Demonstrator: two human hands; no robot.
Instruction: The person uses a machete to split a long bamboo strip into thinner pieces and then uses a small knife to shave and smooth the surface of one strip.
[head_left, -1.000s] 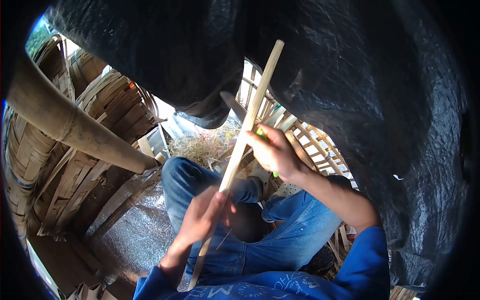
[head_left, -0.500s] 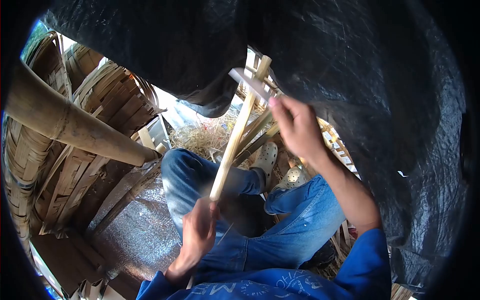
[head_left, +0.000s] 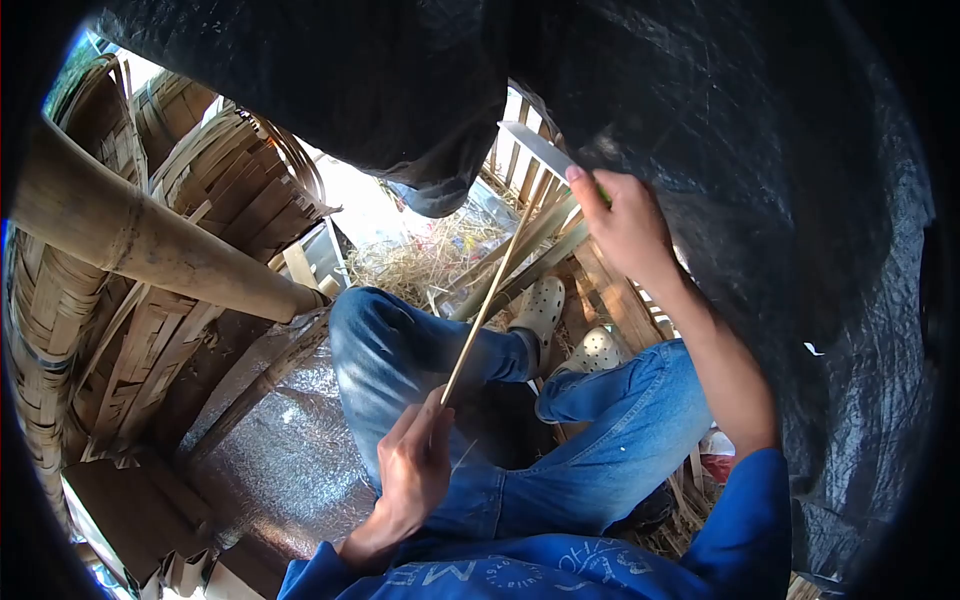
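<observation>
My left hand is closed round the lower end of a long bamboo strip, which slants up and away with its narrow edge toward me. My right hand grips a knife with a greenish handle, most of it hidden by the fingers. The blade points up and left, apart from the strip, beyond its far end. Both hands are above my legs in blue jeans.
A thick bamboo pole crosses the left side in front of woven baskets. Dark plastic sheeting hangs ahead and to the right. Shavings lie beyond my clogs. Cardboard stands at lower left.
The knife has come off the strip and moved up and right with my right hand. The strip has been turned from its broad face to its thin edge in my left hand.
</observation>
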